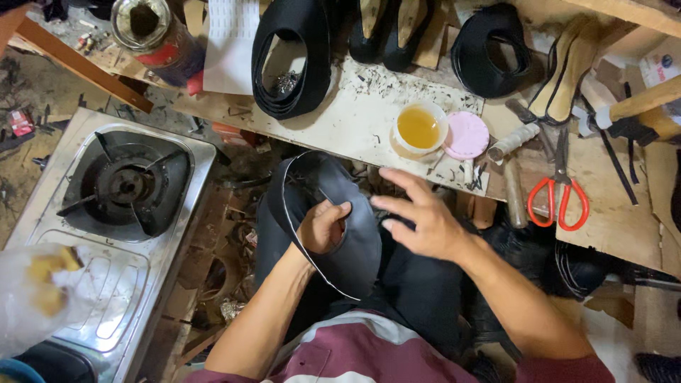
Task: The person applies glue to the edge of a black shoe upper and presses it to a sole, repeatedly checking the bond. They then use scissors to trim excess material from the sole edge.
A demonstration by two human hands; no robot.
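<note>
- Where the cluttered pale workbench [355,128] ends: small white cup of amber liquid [418,128], round pink lid [466,135] just beside it, red-handled scissors [562,191] further right, more black shoe uppers [291,57] lying behind.
- Steel single-burner gas stove [124,184] to the left, well apart from both hands.
- Curved black leather shoe upper [358,245] over the lap, below the bench edge.
- Left hand [320,227] closed on that upper, fingers tucked inside its opening.
- Right hand [418,220] open, fingers spread, blurred, just right of the upper; contact impossible to tell.
</note>
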